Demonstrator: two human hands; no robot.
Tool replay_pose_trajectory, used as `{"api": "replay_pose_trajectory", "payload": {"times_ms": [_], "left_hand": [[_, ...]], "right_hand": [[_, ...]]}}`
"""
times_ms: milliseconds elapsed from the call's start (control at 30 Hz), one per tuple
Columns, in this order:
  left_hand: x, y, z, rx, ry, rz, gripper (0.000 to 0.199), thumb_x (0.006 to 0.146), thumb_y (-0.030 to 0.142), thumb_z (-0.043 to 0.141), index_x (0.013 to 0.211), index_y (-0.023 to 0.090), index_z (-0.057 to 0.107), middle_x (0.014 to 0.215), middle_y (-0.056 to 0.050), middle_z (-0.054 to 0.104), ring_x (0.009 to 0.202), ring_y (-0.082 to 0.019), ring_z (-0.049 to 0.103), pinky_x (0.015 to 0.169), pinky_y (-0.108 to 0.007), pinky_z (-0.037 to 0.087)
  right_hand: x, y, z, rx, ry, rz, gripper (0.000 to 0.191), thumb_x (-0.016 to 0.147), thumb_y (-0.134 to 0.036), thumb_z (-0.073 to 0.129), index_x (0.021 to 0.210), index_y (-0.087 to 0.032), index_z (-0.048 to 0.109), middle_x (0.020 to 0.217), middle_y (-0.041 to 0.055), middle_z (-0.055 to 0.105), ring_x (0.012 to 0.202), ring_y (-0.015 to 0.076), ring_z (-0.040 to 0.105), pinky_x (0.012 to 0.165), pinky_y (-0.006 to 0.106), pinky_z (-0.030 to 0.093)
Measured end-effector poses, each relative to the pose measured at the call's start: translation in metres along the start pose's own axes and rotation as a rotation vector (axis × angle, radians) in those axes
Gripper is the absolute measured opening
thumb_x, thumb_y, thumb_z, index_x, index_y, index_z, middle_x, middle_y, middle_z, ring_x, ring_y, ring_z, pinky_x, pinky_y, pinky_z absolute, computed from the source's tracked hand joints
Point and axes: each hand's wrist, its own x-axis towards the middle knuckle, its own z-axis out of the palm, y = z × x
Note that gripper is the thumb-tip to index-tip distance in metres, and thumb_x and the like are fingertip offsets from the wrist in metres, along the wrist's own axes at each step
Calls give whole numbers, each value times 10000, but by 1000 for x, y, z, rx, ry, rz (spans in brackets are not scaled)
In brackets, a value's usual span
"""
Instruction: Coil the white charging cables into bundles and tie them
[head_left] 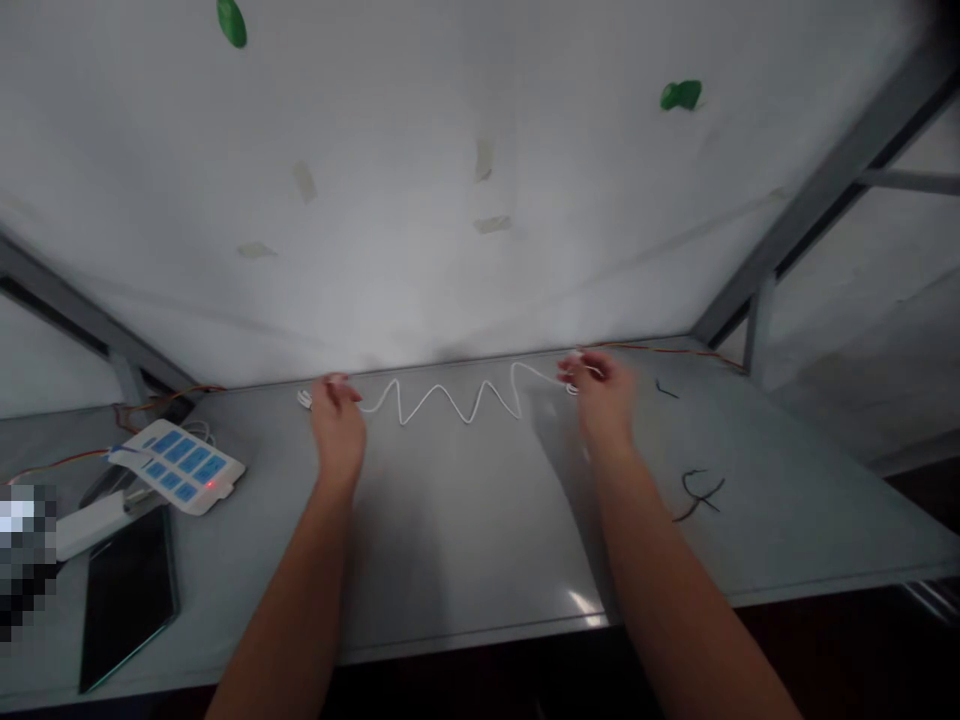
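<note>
A thin white cable (439,388) with zigzag bends lies across the grey table near its back edge. At its left end my left hand (337,420) has its fingers closed round the cable, and a small white coil or plug sticks out to the left of them. My right hand (602,392) pinches the cable's right end, with a few small white loops by the fingertips. Both hands are close to the tabletop, by the white wall. The cable's ends are partly hidden by the fingers.
On the left are a white power strip (184,465) with blue sockets, a white adapter (90,527) and a dark tablet (129,598). Black ties (700,497) lie right of my right arm. Red wires (660,348) run along the back edge. Metal frame bars flank the table.
</note>
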Motion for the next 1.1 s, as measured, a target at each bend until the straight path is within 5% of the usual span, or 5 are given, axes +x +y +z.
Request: {"api": "replay_pose_trajectory", "payload": {"times_ms": [200,467,833,933,1100], "left_hand": [[-53,42,33,-246,-452,324,245,982,388,560,1003,214,731,996,-54,681,732,-146,634,682,-270,538],[-58,41,38,-296,-510,423,226,981,312,596,1089,248,784,1017,-52,704,804,-156,675,763,-291,571],[-62,42,41,-380,-553,377,224,971,290,593,1077,253,786,1023,-51,698,791,-148,671,762,-298,572],[-50,37,38,-487,-429,185,238,938,385,641,1051,223,775,980,-52,692,729,-133,633,706,-272,539],[-11,5,22,-714,3,-387,377,848,513,695,991,165,718,789,2,607,552,-75,443,557,-218,363]], "right_hand": [[-56,-25,34,-383,-592,-264,133,846,-274,672,926,-212,758,902,52,735,803,192,653,780,330,522],[-80,-26,45,-352,-817,-280,123,894,-201,598,939,-218,711,951,40,743,905,190,681,853,328,523],[-83,-20,48,-286,-796,-218,122,901,-314,608,940,-219,674,900,34,729,859,192,677,821,326,517],[-74,-14,47,-276,-635,-176,195,886,-374,605,983,-214,658,863,38,705,781,194,647,739,316,498],[-34,9,26,-341,-200,-20,163,871,-382,585,913,-226,557,838,46,674,733,200,617,734,332,490]]}}
